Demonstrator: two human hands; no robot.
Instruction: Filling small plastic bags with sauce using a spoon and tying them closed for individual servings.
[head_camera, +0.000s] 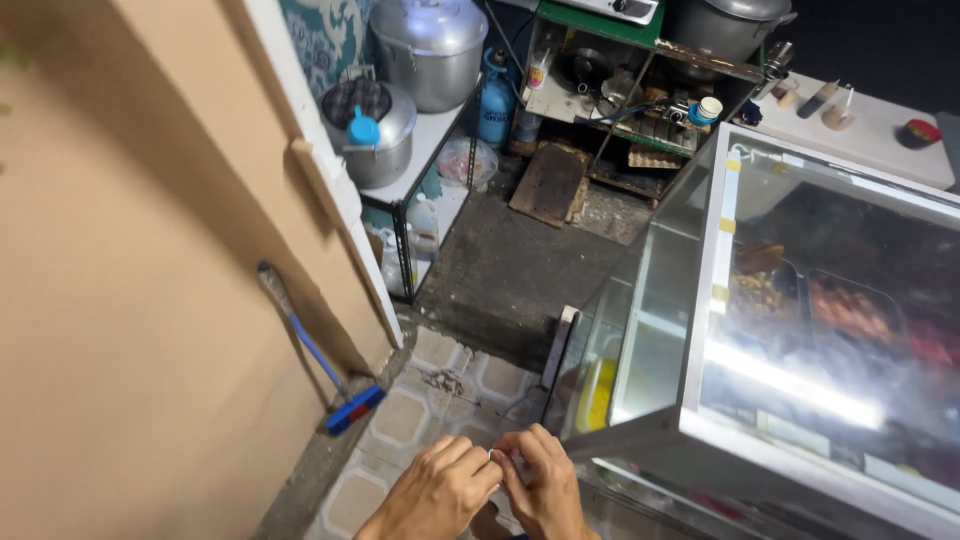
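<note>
Both hands meet at the near edge of the view, low centre, above the tiled floor (400, 415). Left hand (435, 490) and right hand (545, 485) are knuckles-up, fingertips touching each other. Between them sits a small pale object (500, 458), pinched from both sides; too small and too covered to identify, and its long axis can't be read. It lies right at the fingertips of both hands, neither clearly nearer. Fingers of both hands are curled together, closed on that small item; no gap visible. Just right of the hands stands a glass display case (720, 250) with a metal frame and trays of food inside. Left is a plain wall with a blue-headed broom (345, 405) leaning on it. Far side: a shelf rack with big metal pots (430, 40).
</note>
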